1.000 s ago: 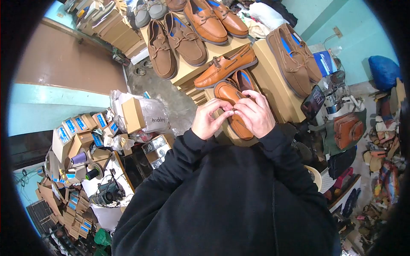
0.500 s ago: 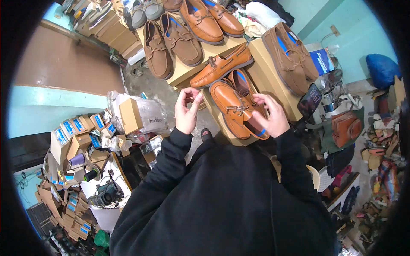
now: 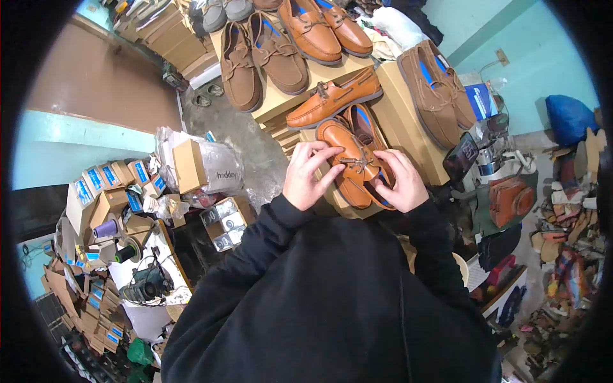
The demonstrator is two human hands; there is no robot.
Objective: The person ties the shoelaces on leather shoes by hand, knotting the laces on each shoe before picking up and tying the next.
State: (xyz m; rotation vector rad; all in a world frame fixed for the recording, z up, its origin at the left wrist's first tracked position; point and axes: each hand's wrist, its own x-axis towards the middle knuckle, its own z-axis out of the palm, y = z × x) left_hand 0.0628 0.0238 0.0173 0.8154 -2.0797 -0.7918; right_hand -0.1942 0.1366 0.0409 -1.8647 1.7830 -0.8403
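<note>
A long tan cardboard box (image 3: 399,127) acts as a raised stand for a pair of matte brown leather boat shoes (image 3: 426,96), probably set up there to leave the near space free. Left of the box, a glossy tan leather boat shoe (image 3: 329,105) is turned side-on. Nearer the wearer, also left of the box, is the round-toed, smooth tan leather shoe (image 3: 351,148) between the hands, partly covering its blue-lined mate (image 3: 364,124) (a matching pair, it seems, so grouped together). The left hand (image 3: 308,175), farther from the box, has thumb and forefinger slightly parted at the lace; the right hand (image 3: 403,182), nearer it, curves around the shoe's opening, apparently to steady it. Whether either grips firmly, I cannot tell. Smallest is the thin brown lace (image 3: 361,163), left of the box, lying across the shoe within both hands' reach.
</note>
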